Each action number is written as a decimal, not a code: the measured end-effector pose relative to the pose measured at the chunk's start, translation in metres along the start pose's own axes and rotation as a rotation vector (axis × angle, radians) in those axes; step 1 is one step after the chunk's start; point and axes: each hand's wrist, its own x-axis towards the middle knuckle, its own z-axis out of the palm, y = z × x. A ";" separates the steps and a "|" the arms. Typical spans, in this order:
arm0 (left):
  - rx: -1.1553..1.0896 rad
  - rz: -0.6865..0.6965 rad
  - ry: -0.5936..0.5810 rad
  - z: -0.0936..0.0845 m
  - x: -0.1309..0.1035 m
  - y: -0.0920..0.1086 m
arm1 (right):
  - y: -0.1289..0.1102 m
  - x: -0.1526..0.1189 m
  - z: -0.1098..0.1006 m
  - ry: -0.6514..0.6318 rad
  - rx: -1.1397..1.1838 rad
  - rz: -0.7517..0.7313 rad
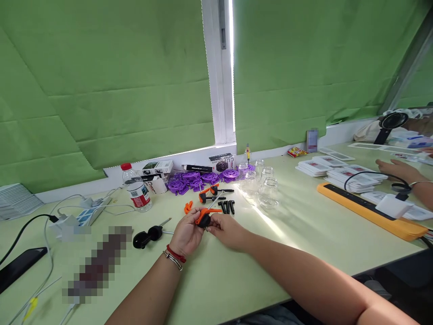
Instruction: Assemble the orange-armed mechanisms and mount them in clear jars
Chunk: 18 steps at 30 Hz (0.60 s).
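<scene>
Near the middle of the table, my left hand [188,234] is closed round an orange and black part [204,218] with a thin metal rod pointing up and right. My right hand [227,231] pinches the lower right side of the same part. Just beyond the hands lie similar orange and black pieces [204,197], a loose orange piece [188,207] and several small black pieces [228,207]. To the left of my left hand rest black round parts [147,237] with metal rods. Purple plastic pieces [192,179] are heaped behind.
A red-capped bottle [138,189] stands at the left, near cables and a power strip [93,212]. Glass jars [269,193] stand right of centre. Farther right are an orange-edged strip [368,210], stacked white cards [348,178] and another person's hand [399,171].
</scene>
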 end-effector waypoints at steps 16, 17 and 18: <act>0.142 0.016 0.083 -0.003 0.002 0.003 | 0.012 0.004 0.008 0.006 0.388 0.186; 0.181 -0.001 0.082 -0.004 0.002 0.003 | 0.013 0.004 0.008 -0.006 0.370 0.180; 0.214 -0.018 0.086 -0.005 0.002 0.003 | 0.013 0.004 0.008 -0.015 0.350 0.170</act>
